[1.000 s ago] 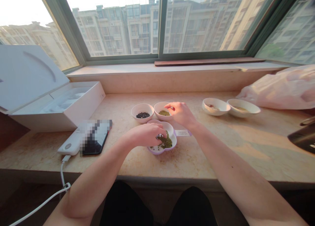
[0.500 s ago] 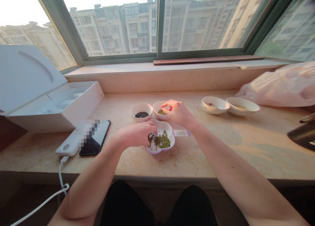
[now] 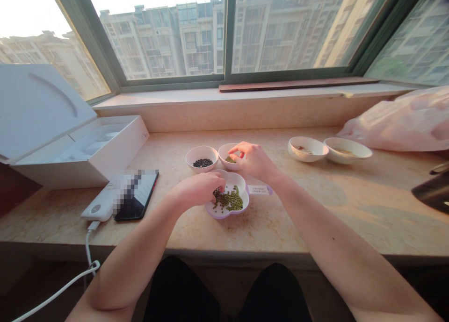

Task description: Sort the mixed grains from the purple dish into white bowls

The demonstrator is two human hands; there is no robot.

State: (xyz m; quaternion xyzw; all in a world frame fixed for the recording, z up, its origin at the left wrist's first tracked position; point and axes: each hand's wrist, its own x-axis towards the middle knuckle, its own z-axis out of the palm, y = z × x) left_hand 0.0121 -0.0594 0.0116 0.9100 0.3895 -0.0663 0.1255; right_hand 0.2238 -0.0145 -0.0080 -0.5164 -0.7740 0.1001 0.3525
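Writing first: two lines of dark characters are printed on the white label (image 3: 258,190) right of the lobed dish (image 3: 234,178); too small to be read. A tiny mark is printed on the side of the white carton (image 3: 119,149); same problem. The phone (image 3: 136,205) is partly pixelated.

Dish: smooth, plastic-looking, white inside, lilac outside. It is set flat on the mottled, stone-like counter (image 3: 280,233), in front of the person, mouth up, a notch between lobes turned toward the front edge. Long axis can't be told; its left side is covered by the left hand (image 3: 199,189). Small round green beans (image 3: 231,200) are spread loose inside.

Left hand: fingers curled, dipped in at the beans' left side; whether one is pinched can't be told. Right hand (image 3: 254,161): fingers bent over the right side of the round green-bean bowl (image 3: 222,153); grip can't be told either. That bowl is placed just beside the black-bean bowl (image 3: 191,158), both behind the dish.
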